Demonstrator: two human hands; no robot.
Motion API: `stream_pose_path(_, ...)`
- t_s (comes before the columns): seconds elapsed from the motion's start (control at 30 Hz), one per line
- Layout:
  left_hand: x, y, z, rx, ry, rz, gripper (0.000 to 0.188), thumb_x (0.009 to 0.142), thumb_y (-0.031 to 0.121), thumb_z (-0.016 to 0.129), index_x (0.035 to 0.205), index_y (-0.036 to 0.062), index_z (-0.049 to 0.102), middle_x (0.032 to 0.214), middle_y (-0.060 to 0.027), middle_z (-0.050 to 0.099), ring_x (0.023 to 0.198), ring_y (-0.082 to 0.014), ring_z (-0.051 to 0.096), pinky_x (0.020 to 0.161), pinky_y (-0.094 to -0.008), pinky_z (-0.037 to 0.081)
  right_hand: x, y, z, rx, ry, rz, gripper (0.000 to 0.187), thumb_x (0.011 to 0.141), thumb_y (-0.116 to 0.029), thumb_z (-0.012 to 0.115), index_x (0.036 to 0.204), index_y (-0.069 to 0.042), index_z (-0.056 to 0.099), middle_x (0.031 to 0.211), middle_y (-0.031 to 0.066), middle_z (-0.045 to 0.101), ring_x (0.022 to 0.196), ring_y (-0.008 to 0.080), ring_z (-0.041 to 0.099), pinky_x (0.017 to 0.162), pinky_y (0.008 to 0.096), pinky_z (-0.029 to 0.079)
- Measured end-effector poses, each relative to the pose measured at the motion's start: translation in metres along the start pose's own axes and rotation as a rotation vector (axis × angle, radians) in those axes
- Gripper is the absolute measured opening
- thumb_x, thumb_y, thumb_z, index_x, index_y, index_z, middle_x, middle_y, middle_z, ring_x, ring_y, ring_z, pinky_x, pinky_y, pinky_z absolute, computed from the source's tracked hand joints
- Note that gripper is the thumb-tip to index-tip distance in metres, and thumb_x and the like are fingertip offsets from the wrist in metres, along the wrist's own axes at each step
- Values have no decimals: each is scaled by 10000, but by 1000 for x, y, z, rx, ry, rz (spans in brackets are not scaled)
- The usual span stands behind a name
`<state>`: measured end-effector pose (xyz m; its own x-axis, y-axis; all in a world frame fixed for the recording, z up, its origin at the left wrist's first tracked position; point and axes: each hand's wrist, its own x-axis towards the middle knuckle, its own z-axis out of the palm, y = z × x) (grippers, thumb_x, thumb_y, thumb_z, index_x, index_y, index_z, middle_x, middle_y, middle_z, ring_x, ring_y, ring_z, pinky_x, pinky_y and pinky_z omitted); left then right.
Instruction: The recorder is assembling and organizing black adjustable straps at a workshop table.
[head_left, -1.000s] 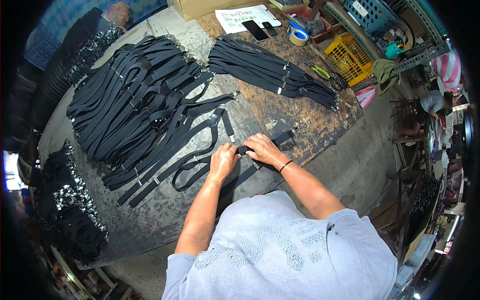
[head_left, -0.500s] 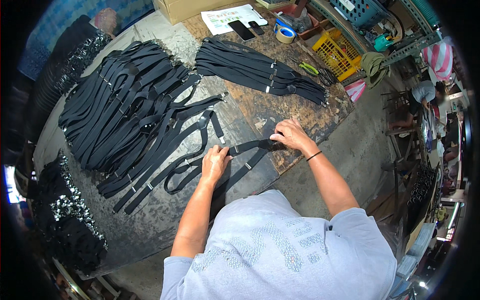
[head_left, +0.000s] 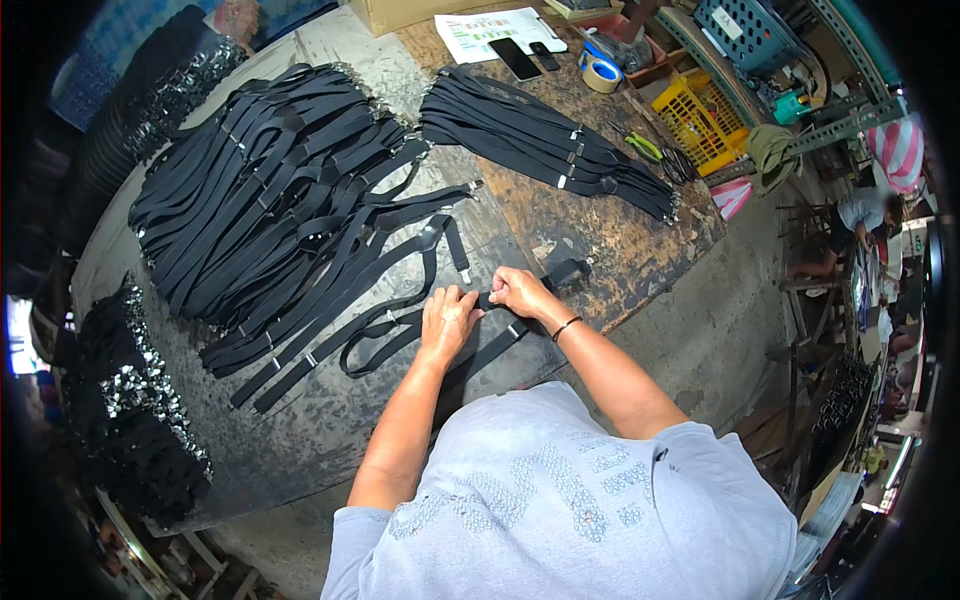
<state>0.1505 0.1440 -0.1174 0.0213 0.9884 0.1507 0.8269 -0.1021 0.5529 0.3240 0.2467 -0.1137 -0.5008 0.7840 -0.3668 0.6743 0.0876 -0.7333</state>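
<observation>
From the head view, both hands met near the front edge of the surface [head_left: 330, 440], just below the picture's centre. The left hand [head_left: 447, 320] pinched a black strap [head_left: 385, 330] with fingers curled narrow over it. The right hand [head_left: 522, 292], at 2 o'clock from the left and just beside it, gripped the same strap, fingers closed on it; a dark band sat on that wrist. The strap ran out from the hands toward 8 o'clock in a flat loop, and its other end reached toward 2 o'clock, ending in a clip [head_left: 568, 272] near the surface's edge.

At 10 o'clock from the hands lay a big pile of straps [head_left: 265, 190], fanned out with metal clips at their ends. At 1 o'clock a smaller bundle [head_left: 545, 150] lay straight across worn wood. Beyond it, at 12 o'clock, were a paper sheet [head_left: 490, 30], a phone [head_left: 515, 58] and a tape roll [head_left: 600, 72]. A yellow crate [head_left: 700, 120] stood at 2 o'clock, off the surface. At 9 o'clock a heap of dark clipped pieces [head_left: 125, 400] sat along the left edge
</observation>
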Motion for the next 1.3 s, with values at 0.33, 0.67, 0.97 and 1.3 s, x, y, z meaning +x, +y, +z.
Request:
stream_pose_path(0.33,12,-7,-8,50,-148,0,311,750,196,775,999,82,627,977,-97,620,973,-302,580,823,-433,433,12,-14,2,-223,-106,133,302,770,-215,787,930,-69,577,963,148,672,962,386,645,772,480,501)
stream_pose_path(0.67,20,-20,-59,-138,-428,-102,326,816,256,753,1032,32,655,951,-208,699,931,-401,666,784,-482,517,9,-18,1,-325,-115,84,328,804,-268,776,923,-55,558,959,168,653,955,401,631,770,485,486)
stream_pose_path(0.97,-6,-34,-101,-136,-486,-168,394,841,244,678,1177,41,654,955,-227,701,951,-418,657,843,-479,507,7,-14,-1,-324,-102,-45,311,821,-302,740,959,-61,602,1001,167,663,990,388,637,812,484,495)
stream_pose_path(1.3,-28,-2,-95,-258,-357,-328,429,891,331,664,1209,48,618,973,-253,698,985,-441,655,857,-507,513,24,-26,81,-602,546,-201,614,899,-426,629,1409,-126,467,1445,155,416,1367,375,335,1136,593,213)
